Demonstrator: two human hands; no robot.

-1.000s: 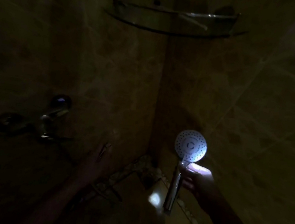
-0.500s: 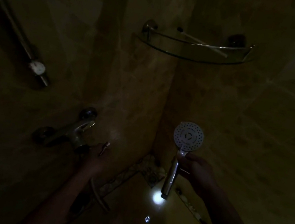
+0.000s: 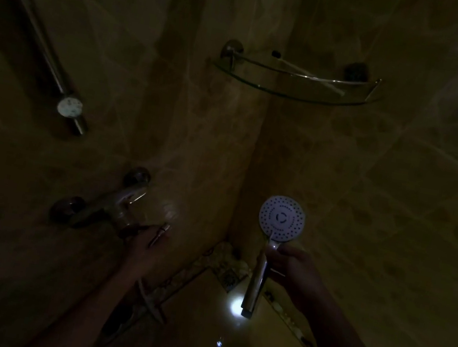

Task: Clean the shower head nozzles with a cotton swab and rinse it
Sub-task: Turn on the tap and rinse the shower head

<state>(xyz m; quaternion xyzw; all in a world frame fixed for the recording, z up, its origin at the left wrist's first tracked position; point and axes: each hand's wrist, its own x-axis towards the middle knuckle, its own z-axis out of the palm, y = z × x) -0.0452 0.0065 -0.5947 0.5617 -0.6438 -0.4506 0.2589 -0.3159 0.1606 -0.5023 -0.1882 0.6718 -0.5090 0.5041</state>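
Note:
The round white shower head (image 3: 281, 218) faces me, nozzles showing, on a chrome handle (image 3: 256, 282). My right hand (image 3: 291, 271) is closed around that handle just under the head. My left hand (image 3: 144, 245) reaches to the underside of the chrome mixer tap (image 3: 112, 204) on the left wall, its fingers touching it. A short thin stick (image 3: 160, 234) juts up from between the left fingers; it is too dark to tell what it is. A long pale stick (image 3: 309, 74) lies on the glass corner shelf (image 3: 293, 94).
A chrome rail (image 3: 43, 55) with a round end slants down the left wall. Tiled walls meet in the corner behind the shower head. A floor drain (image 3: 230, 279) sits in the corner, a bright light spot (image 3: 237, 308) beside it. A pale fitting (image 3: 151, 302) lies low by the left wall.
The view has swung left, bringing the rail and tap further in. My left hand has closed in on the mixer tap. My right hand still holds the shower head upright.

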